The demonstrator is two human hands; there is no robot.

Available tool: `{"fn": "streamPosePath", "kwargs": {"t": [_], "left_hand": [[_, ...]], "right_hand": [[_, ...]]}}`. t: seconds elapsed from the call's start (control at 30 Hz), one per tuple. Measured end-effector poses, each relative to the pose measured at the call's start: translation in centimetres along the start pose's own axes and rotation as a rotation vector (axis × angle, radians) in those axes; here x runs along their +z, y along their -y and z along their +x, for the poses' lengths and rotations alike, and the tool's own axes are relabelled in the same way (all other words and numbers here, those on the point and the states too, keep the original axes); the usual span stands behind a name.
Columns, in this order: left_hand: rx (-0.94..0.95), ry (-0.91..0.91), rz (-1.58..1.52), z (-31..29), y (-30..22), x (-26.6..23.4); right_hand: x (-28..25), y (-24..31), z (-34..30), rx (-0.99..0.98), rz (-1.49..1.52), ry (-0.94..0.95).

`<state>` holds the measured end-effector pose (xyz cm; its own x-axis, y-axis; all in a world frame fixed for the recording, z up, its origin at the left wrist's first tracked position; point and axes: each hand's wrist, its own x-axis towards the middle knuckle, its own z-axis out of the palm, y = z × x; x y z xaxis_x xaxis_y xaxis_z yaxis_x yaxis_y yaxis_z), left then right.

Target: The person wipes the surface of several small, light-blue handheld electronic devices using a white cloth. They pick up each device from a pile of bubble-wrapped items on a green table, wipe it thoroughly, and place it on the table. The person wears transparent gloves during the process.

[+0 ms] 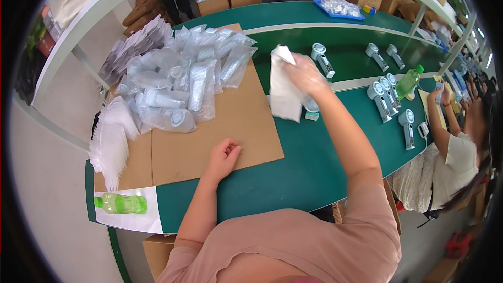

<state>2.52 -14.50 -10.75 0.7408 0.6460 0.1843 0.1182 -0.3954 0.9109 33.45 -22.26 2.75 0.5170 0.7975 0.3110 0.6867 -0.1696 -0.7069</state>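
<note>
1. Far left, here's a fanned stack of white sleeves [111,139], plenty unused by the look of it, with a green bottle [120,204] nearer me.
2. Behind that, a leaning pile of pale sheets [137,46], and then the big heap of clear-wrapped packages [203,81] on the cardboard [236,133]. I'd call those the furthest along: they're bagged, though I can't judge the count.
3. My left hand [223,158] rests at the cardboard's near edge, fingers curled into a loose fist, nothing showing in it.
4. Now the middle: my right hand [306,75], blurred, up over the green table [262,194], fingers closed on the upper end of one white sleeve [284,93], which hangs down. Is anything inside? I can't tell, so I'd score this one unfinished.
5. Over to the right, seven bare handheld devices: one just beyond my hand [322,61], two farther back [377,57], three bunched together [383,98], one nearer [406,129]. No wrapping on any; I reckon they're what's left.
</note>
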Motion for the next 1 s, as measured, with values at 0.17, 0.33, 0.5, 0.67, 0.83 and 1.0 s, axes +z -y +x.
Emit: {"fn": "streamPosePath", "kwargs": {"t": [0.17,0.33,0.5,0.67,0.83,1.0], "left_hand": [[-0.004,-0.012,-0.032,0.1,-0.1,-0.5],[-0.047,-0.049,-0.111,-0.2,0.7,-0.8],[-0.077,-0.041,-0.183,0.0,1.1,-0.5],[-0.093,-0.043,-0.242,0.0,1.3,-0.6],[-0.112,-0.053,-0.285,0.1,1.9,-1.0],[-0.114,-0.063,-0.259,0.3,1.3,-1.6]], "right_hand": [[6.8,-4.8,8.3,0.213,-0.704,0.374],[5.7,-3.7,8.7,0.218,-0.86,0.536],[0.2,-4.9,8.9,0.405,-0.846,0.367],[-2.2,-13.4,8.0,0.349,-0.849,0.473],[-1.2,-15.7,6.7,0.097,-0.786,0.361],[-1.8,-15.8,4.4,0.016,-0.737,0.209]]}}
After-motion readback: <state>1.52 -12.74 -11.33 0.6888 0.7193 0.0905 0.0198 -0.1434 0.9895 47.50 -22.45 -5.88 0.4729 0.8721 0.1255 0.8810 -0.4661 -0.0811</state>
